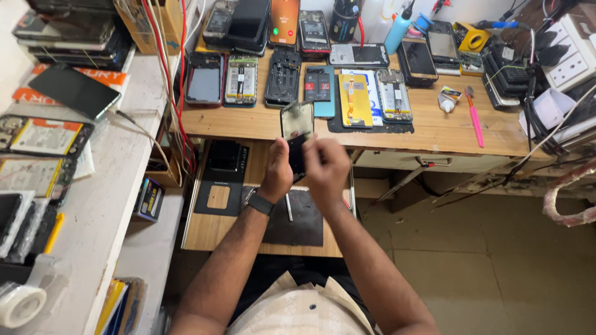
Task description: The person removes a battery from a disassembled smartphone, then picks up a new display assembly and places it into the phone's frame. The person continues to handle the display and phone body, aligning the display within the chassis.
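My left hand (277, 172), with a dark watch on its wrist, grips a phone part (297, 121), a dark flat panel held upright in front of me. My right hand (325, 166) is blurred and sits against the lower part of the same panel, fingers curled at it. Both hands hover over a pull-out wooden shelf (208, 229) with a black work mat (301, 220) and a metal tool lying on it.
The wooden bench (434, 127) behind carries several opened phones, a yellow battery (352, 99), a pink tool (475, 121), a blue bottle (397, 28). A white side counter (105, 186) on the left holds phones and a tape roll (22, 305). Power sockets (568, 59) at right.
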